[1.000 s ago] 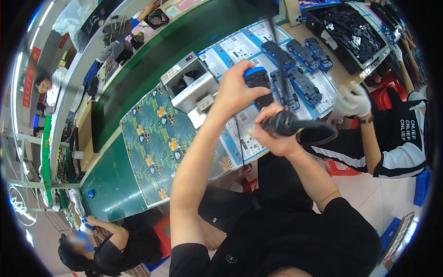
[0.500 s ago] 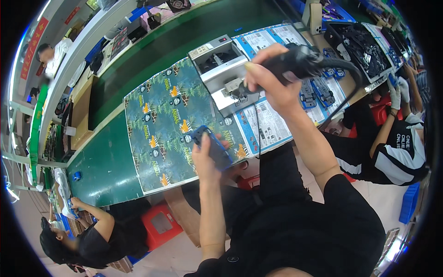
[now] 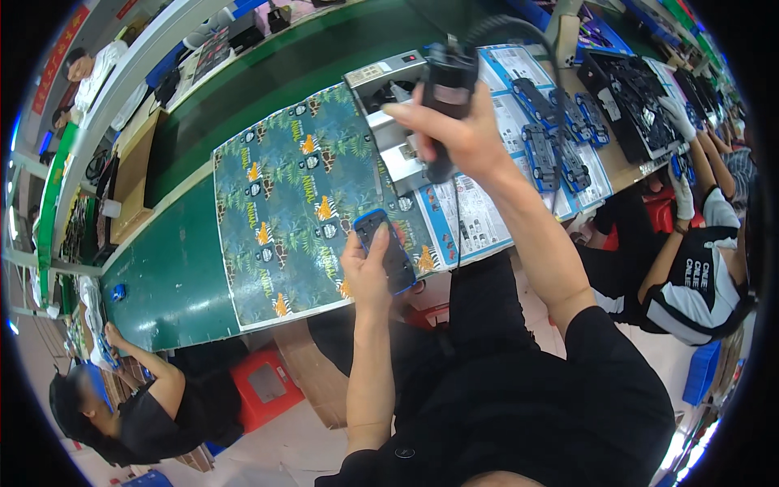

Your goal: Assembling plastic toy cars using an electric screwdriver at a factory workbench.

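Note:
My left hand (image 3: pixel 367 274) is closed around a blue toy car (image 3: pixel 397 258), its black underside facing up, over the near edge of the patterned mat (image 3: pixel 280 211). My right hand (image 3: pixel 475 138) grips a black electric screwdriver (image 3: pixel 450 81) by its thick body, with a cable running from its top. The screwdriver points downward, slightly blurred, its tip too smeared to see. Right behind it is a metal screw feeder box (image 3: pixel 400 162), partly hidden by my right hand. The car and the screwdriver are apart.
Several blue toy cars with black undersides (image 3: pixel 542 154) lie on printed sheets (image 3: pixel 479 223) to the right. Beyond them stands a black bin (image 3: pixel 621 101) of dark parts. A gloved co-worker (image 3: pixel 690 268) sits at right, another person (image 3: pixel 138 406) at left. A small blue piece (image 3: pixel 119 292) lies far left.
My right hand has drawn the screwdriver leftward off the feeder's front and turned it more upright. My left hand has shifted slightly right, with the toy car showing flatter to view.

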The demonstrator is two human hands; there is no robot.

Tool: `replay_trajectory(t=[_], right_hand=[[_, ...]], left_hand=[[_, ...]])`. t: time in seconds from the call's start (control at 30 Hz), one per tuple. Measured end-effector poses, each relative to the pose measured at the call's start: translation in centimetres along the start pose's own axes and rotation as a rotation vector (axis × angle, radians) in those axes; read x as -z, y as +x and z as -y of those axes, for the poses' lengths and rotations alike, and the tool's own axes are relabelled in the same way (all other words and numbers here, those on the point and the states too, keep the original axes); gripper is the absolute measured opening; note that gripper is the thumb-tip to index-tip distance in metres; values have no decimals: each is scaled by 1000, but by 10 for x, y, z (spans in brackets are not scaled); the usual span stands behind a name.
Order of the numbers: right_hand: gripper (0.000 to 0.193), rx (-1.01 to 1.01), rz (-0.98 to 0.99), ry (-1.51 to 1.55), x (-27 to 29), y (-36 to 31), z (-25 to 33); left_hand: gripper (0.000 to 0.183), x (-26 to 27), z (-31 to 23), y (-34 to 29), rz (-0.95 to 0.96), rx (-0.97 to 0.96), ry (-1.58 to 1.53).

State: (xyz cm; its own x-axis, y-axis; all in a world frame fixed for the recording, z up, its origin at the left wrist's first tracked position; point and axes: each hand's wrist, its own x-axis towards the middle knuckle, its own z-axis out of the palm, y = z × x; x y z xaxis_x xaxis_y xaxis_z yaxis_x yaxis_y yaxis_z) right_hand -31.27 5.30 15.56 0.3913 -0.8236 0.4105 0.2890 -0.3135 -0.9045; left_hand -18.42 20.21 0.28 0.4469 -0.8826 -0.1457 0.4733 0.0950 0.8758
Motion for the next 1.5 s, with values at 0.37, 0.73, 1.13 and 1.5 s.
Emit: replay_trajectory(t=[0.37, 0.73, 1.13, 1.5], right_hand=[[16, 177, 0, 459, -27, -49, -3], [18, 215, 98, 139, -34, -52, -23], [26, 146, 225, 280, -42, -53, -26], [22, 210, 223, 127, -36, -60, -16]], left_hand=[[24, -13, -10, -2, 28, -38, 15], [25, -15, -8, -1, 30, -92, 32], [28, -9, -3, -3, -16, -176, 128], [27, -18, -9, -8, -42, -160, 101]])
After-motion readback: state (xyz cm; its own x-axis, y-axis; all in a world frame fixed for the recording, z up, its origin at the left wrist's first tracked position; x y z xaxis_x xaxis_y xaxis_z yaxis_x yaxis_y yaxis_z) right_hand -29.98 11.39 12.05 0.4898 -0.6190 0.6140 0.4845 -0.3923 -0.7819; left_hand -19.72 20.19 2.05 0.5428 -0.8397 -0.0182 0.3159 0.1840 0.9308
